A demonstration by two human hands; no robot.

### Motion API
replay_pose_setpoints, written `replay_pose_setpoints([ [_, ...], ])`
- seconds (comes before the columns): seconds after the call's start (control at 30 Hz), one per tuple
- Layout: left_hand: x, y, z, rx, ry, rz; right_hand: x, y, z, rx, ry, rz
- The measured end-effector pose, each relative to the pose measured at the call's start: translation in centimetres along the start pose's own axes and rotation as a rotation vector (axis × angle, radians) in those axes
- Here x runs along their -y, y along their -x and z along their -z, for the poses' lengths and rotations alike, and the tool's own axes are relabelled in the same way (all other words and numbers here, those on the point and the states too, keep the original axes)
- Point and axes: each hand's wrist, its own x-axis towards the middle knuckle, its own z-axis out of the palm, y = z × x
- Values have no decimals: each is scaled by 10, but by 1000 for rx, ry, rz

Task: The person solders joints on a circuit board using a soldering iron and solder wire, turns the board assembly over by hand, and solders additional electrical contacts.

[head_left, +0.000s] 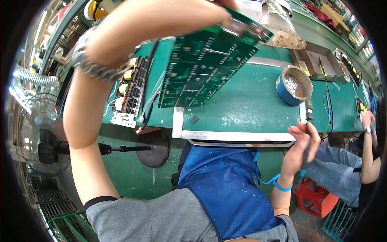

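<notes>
Circuit board (201, 72) tilts, open room between its edge and pot (284, 91).

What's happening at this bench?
A person's left hand, blurred, holds a green circuit board up at a tilt over the green bench. The right hand grips a slim tool. A small dark piece lies on the bench, with a blue round container farther right.

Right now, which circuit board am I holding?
The large green board, held up in your left hand; the board with yellow components lies at the left of the table.
</notes>
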Motion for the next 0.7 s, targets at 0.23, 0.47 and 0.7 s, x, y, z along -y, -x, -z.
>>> replay_pose_setpoints([
  [0.23,-59,-60,-124,-390,-130,-460,-3,-33,32,-264,-42,76],
  [0.47,-140,-100,-235,65,-42,-315,-25,-20,21,-374,-209,-108],
  [0.7,-156,-76,-256,-146,-164,-286,-22,-1,8,-297,-184,-166],
])
